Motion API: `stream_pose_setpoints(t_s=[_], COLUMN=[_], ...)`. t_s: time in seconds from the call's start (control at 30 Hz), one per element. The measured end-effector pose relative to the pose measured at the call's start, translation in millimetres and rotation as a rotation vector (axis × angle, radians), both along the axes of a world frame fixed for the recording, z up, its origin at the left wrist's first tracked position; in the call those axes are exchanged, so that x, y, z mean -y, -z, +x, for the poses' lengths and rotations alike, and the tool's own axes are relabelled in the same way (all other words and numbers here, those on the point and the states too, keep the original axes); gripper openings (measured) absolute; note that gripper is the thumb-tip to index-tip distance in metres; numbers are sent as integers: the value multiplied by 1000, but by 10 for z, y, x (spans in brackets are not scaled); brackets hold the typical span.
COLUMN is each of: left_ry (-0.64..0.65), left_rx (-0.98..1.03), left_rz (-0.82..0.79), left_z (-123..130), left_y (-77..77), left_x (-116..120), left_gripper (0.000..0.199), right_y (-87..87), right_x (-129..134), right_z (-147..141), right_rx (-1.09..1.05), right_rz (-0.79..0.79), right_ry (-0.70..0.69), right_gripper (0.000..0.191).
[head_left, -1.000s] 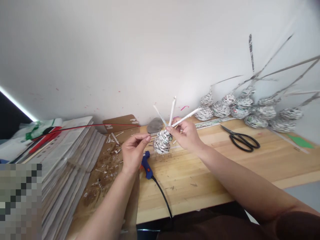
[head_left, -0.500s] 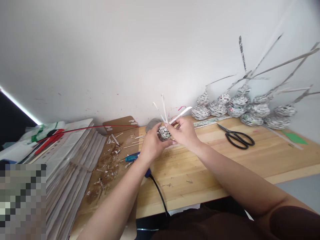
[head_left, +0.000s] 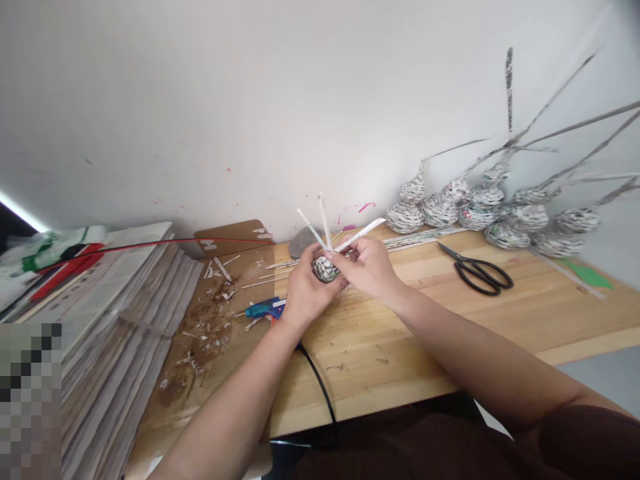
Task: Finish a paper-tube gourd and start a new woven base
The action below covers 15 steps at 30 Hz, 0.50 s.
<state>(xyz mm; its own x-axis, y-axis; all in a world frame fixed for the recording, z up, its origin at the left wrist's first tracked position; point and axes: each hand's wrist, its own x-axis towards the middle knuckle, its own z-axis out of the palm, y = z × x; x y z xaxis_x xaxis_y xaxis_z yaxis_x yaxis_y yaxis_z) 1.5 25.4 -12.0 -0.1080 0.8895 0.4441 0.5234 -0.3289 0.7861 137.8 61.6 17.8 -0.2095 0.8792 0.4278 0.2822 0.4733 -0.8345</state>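
Between my hands is a small round weave of rolled newspaper (head_left: pixel 326 269), with several paper tubes sticking up from its top. My left hand (head_left: pixel 306 288) wraps around the weave's left and near side, fingers and thumb closed on it. At its top right, my right hand (head_left: pixel 369 268) pinches a white paper tube (head_left: pixel 364 231) that slants up to the right. The fingertips behind the tube are partly hidden. Left of my left wrist lies a blue glue gun (head_left: pixel 265 308), its black cord running toward the table's near edge.
Black-handled scissors (head_left: pixel 484 272) lie on the wooden table (head_left: pixel 415 333) to the right. Several woven paper gourds (head_left: pixel 440 210) stand along the wall. Loose paper tubes (head_left: pixel 425 237) lie behind my hands. A tall newspaper stack (head_left: pixel 135 313) and scrap-strewn cardboard (head_left: pixel 210 340) are at left.
The camera view has shifted slightly. The weave has turned a little in my hands, and its left upright tube leans further left. Both hands keep their hold.
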Motion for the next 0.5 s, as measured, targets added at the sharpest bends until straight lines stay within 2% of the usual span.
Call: stream_pose_setpoints(t_s=[0.1,0.17,0.3,0.43,0.47,0.5], left_ry=[38,73,131,294,310,305], left_rx=[-16,-13,16,307,391,460], left_rz=[21,12,-4,-95,-119,-137], left_z=[12,15,1,-45,-63,-83], left_y=[-13,-17,-3,24,28,30], left_x=[5,6,-9,-58,-72,-86], left_gripper=[27,22,27,72,73,65], right_y=[-4,-2,13,28,32,36], right_x=[69,102,34,-198,-255,-302], right_z=[-40,-59,-37,67,96,121], right_rx=[-10,-36,-113,-243,-270,-286], right_rz=[-4,-10,-68,-170,-189,-210], right_ry=[-29,-39,-70,-141,-154,-163], right_gripper=[16,17,19,25,27,28])
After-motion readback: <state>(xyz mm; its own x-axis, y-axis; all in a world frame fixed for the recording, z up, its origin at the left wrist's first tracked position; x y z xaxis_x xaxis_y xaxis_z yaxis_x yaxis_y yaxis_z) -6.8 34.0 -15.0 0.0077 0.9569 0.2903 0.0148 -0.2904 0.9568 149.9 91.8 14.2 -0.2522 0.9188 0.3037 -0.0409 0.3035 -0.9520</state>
